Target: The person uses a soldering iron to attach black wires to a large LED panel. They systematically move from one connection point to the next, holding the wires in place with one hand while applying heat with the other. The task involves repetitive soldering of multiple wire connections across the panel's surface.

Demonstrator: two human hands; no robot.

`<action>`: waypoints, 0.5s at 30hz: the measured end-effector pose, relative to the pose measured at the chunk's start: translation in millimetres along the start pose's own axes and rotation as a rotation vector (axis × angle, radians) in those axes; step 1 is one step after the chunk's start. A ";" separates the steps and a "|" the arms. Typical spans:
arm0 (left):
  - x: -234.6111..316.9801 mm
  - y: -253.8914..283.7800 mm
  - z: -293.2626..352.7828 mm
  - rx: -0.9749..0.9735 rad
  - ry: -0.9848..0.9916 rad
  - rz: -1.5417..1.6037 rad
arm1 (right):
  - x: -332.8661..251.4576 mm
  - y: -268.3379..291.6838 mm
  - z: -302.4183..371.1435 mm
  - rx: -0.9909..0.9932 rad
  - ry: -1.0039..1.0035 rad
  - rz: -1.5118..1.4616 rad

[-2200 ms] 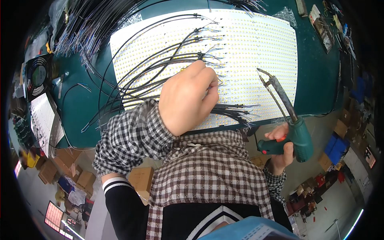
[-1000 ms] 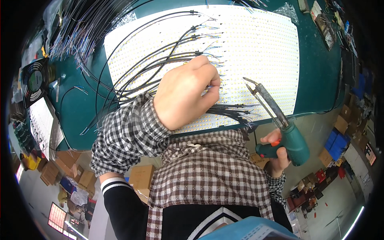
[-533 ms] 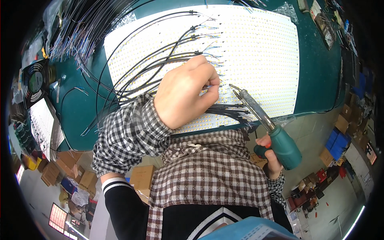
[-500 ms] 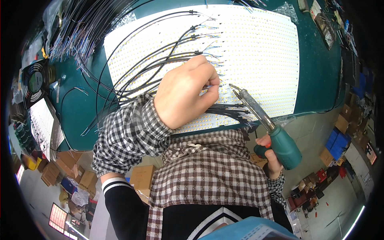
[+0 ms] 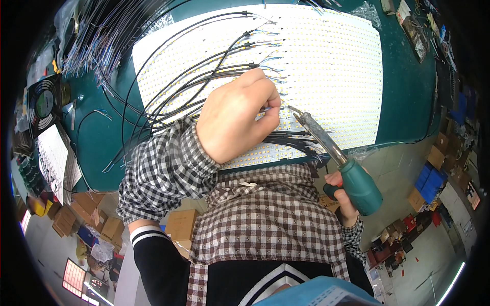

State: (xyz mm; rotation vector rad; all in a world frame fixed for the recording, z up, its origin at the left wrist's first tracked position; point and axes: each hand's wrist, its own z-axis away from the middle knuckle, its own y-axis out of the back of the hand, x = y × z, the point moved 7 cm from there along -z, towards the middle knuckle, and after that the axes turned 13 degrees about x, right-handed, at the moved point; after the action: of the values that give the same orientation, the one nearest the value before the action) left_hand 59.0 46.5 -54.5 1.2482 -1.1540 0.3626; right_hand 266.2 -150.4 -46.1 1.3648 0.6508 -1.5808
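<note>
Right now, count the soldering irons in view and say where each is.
1. The green-handled soldering iron is in the right hand, its tip by the left hand on the white LED panel. Clutter may hide others.

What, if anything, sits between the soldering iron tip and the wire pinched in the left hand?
Nothing visible. The soldering iron in the right hand has its tip right beside the left hand fingertips, over the white LED panel. The black cable bundle lies below the tip, not across it.

My left hand (image 5: 236, 118) on the panel (image 5: 326, 66), wires (image 5: 168, 97) running left from under it, iron (image 5: 334, 155) in my right hand (image 5: 341, 196) just right, fan (image 5: 45, 104) far left on the bench (image 5: 408, 97).
</note>
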 end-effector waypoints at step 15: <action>1.1 0.7 0.2 0.006 -0.004 -0.015 | 0.8 -0.9 -2.1 -0.014 0.056 0.050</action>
State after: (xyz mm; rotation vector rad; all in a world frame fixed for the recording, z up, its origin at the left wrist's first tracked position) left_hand 58.8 46.2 -53.2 1.2627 -1.1471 0.3519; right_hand 266.5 -148.4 -47.5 1.4083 0.6555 -1.5007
